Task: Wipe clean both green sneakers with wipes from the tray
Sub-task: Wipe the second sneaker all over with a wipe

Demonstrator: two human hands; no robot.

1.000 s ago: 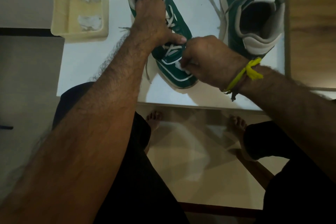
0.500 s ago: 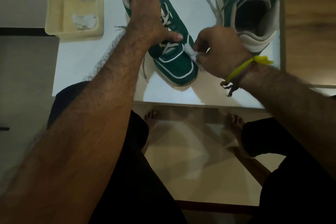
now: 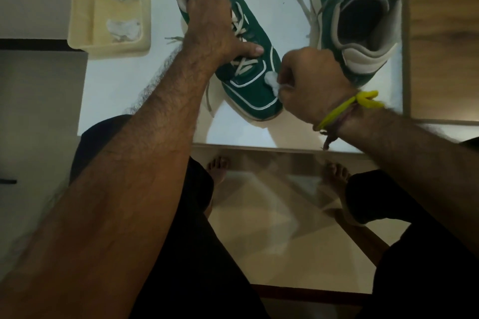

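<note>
Two green sneakers lie on a white table top [image 3: 134, 90]. The near sneaker [image 3: 248, 90] points its toe at the table's front edge; the left hand [image 3: 212, 31] grips it over the laces and tongue, thumb extended. The right hand [image 3: 311, 85] pinches a crumpled white wipe [image 3: 272, 81] against that sneaker's toe side. The second sneaker [image 3: 357, 21] sits just beside, at the right. A cream tray [image 3: 85, 8] holding wipes stands at the table's left edge. Pale glossy floor [image 3: 272, 241] lies below; wood-grain surface [image 3: 443, 8] borders the right.

Single head cam, wide-angle, looks fwd and steeply down, close over table [image 3: 134, 90].
</note>
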